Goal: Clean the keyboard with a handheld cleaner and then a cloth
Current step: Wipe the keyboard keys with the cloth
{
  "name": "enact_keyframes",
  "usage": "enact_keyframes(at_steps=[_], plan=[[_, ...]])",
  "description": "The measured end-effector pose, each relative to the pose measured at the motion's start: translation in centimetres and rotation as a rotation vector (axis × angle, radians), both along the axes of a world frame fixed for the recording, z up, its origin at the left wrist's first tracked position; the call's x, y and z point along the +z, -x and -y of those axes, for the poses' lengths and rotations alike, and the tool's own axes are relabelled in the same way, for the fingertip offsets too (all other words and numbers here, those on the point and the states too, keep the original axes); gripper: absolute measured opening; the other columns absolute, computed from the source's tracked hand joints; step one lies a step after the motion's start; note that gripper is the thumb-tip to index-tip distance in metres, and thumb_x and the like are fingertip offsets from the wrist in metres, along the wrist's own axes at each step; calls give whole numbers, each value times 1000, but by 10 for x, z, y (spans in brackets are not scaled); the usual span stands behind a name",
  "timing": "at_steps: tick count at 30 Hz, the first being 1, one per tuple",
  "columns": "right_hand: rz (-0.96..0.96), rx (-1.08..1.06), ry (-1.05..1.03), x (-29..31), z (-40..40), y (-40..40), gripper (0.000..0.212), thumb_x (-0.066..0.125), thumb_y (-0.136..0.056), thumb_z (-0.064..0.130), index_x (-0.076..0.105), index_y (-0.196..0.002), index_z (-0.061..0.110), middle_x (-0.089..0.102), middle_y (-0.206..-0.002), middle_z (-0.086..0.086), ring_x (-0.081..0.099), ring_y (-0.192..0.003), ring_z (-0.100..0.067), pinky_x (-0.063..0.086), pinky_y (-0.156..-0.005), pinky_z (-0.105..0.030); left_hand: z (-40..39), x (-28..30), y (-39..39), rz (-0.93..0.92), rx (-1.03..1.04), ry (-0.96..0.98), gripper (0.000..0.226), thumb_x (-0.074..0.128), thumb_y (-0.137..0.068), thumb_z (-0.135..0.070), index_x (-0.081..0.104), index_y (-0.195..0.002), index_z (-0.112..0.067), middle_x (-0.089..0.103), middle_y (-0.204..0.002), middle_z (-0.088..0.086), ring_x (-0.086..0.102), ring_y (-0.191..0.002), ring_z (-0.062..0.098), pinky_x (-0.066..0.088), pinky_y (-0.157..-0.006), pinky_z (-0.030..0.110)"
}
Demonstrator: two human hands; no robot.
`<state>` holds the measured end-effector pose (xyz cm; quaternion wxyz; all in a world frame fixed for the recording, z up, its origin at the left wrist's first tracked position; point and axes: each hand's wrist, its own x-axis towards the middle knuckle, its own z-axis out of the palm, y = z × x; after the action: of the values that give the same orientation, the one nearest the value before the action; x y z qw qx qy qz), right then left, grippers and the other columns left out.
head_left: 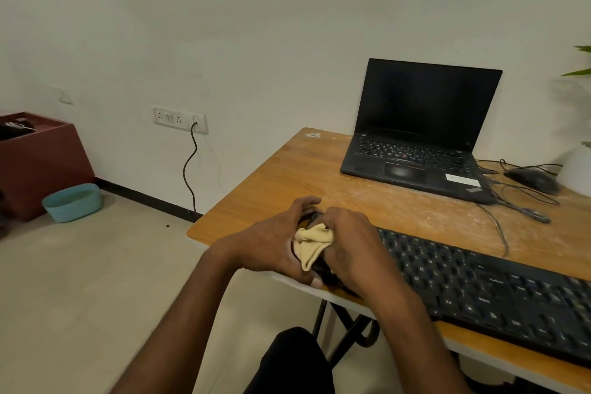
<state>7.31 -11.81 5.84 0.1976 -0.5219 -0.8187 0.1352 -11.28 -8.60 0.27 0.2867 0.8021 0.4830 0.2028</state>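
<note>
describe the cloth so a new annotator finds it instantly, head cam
Start at the wooden table and follow the black keyboard to its left end, where both hands meet. The cloth is the crumpled tan bundle between the left hand and right hand, the only pale soft thing there.

A: Where does the cloth [311, 241] sit?
B: Bunched between the fingers of both hands, left hand [275, 241] and right hand [353, 248], at the left end of the keyboard [499, 294].
A: And beyond the fingers?
B: On the table [287, 176], the laptop [419, 134] stands behind and right of them; the mouse [532, 179] lies right of the laptop.
A: Left of the fingers?
B: A tub [73, 202] on the floor, a box [38, 163] behind it.
</note>
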Motion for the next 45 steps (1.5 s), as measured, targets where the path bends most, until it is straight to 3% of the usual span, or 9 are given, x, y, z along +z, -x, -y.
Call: enact_keyframes(at_steps=[6,10,14,21,28,31,34,41,45], plan=[[11,-209,-8,6,-11,-30,32,71,-83,-2,77,-98,26,69,-83,4,54,-68,-11,39,-53,-25,-1,2,2,0,-13,15,137,99,-65,-49,2,-160,-46,30,-166,-14,40,-147,8,43,-120,35],[20,-167,-99,2,-18,-6,27,69,-83,1,77,-91,26,65,-76,5,46,-60,-8,34,-48,-23,0,1,0,-2,-5,6,137,98,-63,-53,0,-159,-49,30,-167,-14,37,-149,8,39,-123,36],[-6,-63,-120,-3,-24,18,33,67,-82,-3,77,-97,25,57,-78,8,46,-65,-10,26,-47,-16,-1,0,-1,9,-1,7,134,98,-65,-50,2,-159,-49,48,-151,-17,49,-138,6,45,-117,37],[-2,-252,-63,5,-40,-16,30,65,-86,-2,79,-99,22,71,-83,-1,53,-65,-12,47,-59,-30,-2,0,2,6,-15,16,140,98,-60,-57,-2,-158,-52,31,-166,-15,40,-148,10,42,-122,41],[-22,-161,-119,2,-48,12,24,69,-86,4,79,-96,24,72,-87,1,55,-72,-15,41,-60,-28,-1,1,0,18,-10,14,138,98,-62,-55,-3,-156,-55,34,-163,-14,42,-146,11,44,-120,41],[-13,-138,-63,4,-48,4,34,66,-85,-1,78,-103,25,73,-97,-1,63,-82,-19,48,-66,-32,0,2,1,18,-13,28,139,98,-61,-57,-4,-156,-56,33,-164,-14,42,-147,11,43,-120,41],[-32,-223,-21,7,-47,-25,37,68,-83,-6,78,-103,23,74,-94,-2,63,-73,-14,55,-66,-36,0,2,1,9,-13,33,140,99,-63,-52,-4,-157,-54,28,-168,-14,39,-148,9,40,-123,35],[-28,-207,-102,4,-33,-23,19,76,-84,12,80,-97,25,72,-86,4,47,-65,-5,37,-52,-24,-2,0,2,27,-15,47,141,99,-60,-55,-4,-157,-55,30,-164,-17,41,-146,6,43,-120,32],[11,-122,-166,-2,-25,7,28,71,-84,5,77,-103,25,64,-92,1,48,-76,-14,38,-61,-26,-1,1,0,32,-4,41,143,99,-57,-60,-5,-155,-59,27,-168,-16,38,-150,10,41,-123,41]])
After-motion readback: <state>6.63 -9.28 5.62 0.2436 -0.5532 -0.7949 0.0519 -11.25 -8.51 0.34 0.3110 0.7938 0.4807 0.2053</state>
